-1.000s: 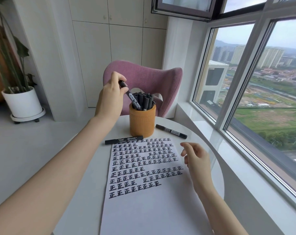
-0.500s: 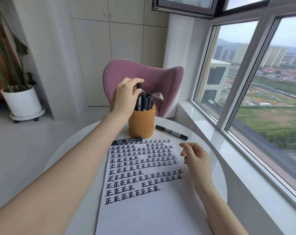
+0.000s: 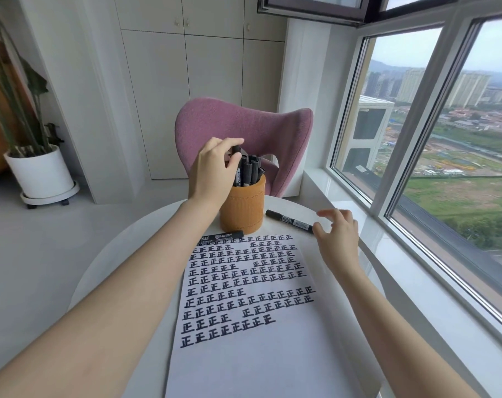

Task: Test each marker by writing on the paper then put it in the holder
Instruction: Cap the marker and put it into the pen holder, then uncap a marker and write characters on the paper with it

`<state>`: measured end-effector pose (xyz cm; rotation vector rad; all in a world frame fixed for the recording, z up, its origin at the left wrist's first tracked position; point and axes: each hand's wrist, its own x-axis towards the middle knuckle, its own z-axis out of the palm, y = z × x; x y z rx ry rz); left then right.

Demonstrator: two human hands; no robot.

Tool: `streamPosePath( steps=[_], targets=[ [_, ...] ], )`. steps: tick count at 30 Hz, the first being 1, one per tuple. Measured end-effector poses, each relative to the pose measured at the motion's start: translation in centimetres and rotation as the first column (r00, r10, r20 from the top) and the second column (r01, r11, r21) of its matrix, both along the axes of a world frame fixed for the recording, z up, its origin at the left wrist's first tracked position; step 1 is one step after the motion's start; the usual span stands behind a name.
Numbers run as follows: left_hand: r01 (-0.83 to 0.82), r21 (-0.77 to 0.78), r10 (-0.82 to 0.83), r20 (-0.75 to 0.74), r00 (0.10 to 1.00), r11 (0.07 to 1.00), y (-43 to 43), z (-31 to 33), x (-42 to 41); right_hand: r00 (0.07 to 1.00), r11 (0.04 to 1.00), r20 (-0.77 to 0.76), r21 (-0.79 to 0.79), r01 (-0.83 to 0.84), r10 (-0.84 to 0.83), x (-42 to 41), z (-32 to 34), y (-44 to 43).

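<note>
**A:** Where's the tested marker [image 3: 237, 150]?
**B:** Upright in the holder [image 3: 242, 209], left hand [image 3: 215, 168] pinching its cap to seat it among others.
**A:** The right hand [image 3: 338, 238]?
**B:** Fingers spread, hovering at a loose marker [image 3: 290, 221] lying near the paper [image 3: 244, 357], likely next for testing.

The left hand [image 3: 212, 168], which a second ago held its marker [image 3: 237, 165] tilted above the holder [image 3: 242, 211], has stood it upright among the others inside, fingers still pinching its top. The right hand [image 3: 337, 237] has left its place beside the paper [image 3: 244, 369] and reached forward, fingers spread, to the near end of the loose marker [image 3: 288, 220] on the bench [image 3: 123, 254].
</note>
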<state>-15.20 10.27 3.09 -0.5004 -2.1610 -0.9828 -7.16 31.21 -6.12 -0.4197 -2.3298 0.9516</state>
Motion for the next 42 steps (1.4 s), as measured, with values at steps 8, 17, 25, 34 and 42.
streamPosePath(
  steps=[8, 17, 25, 34, 42],
  targets=[
    [-0.004, -0.011, 0.004, 0.018, 1.000, 1.000, 0.1, 0.4, -0.3, 0.982, 0.993, 0.190, 0.113, -0.025, 0.003, -1.7, -0.8, 0.1],
    [0.010, 0.000, -0.010, -0.016, 1.000, 1.000, 0.1, -0.3, -0.5, 0.978, 0.987, 0.206, 0.158, -0.001, -0.032, -1.8, -2.0, 0.2],
    [-0.002, 0.023, 0.003, -0.051, 0.999, 1.000, 0.2, -1.4, -0.4, 0.986, 0.994, 0.163, 0.111, 0.013, -0.031, -1.9, -2.1, 0.4],
    [-0.098, -0.028, 0.093, -0.144, 0.985, 0.995, 0.5, -0.4, -0.3, 0.995, 0.999, 0.098, 0.044, 0.012, -0.016, -1.9, -2.2, 0.4],
    [-0.060, -0.467, 0.104, 0.070, 0.992, 0.882, 3.6, 0.8, -1.0, 0.997, 1.000, 0.071, 0.019, 0.004, -0.005, -1.7, -2.4, 0.6]
  ],
)
